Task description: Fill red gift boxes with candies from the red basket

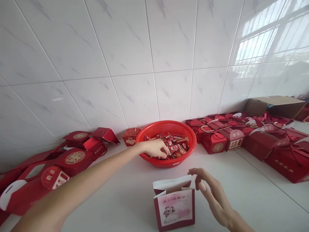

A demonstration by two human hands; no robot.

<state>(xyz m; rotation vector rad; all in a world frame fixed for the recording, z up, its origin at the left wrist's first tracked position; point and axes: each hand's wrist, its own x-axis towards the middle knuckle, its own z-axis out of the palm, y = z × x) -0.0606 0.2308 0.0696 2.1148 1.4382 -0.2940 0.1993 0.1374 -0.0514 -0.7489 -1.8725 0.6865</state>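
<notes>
A round red plastic basket stands against the tiled wall, with many red-wrapped candies inside. My left hand reaches into its left part, fingers curled down on the candies; its fingertips and anything between them are hidden. In front of the basket an open-topped dark red and white gift box stands upright, a couple drawn on its front. Just right of that box is my right hand, fingers apart and bent, holding nothing, fingertips close to the box's top right edge.
Red gift boxes are piled at the left. More red boxes line the wall at the right, reaching toward the right edge. A brown cardboard box lies behind them. A small red box sits left of the basket.
</notes>
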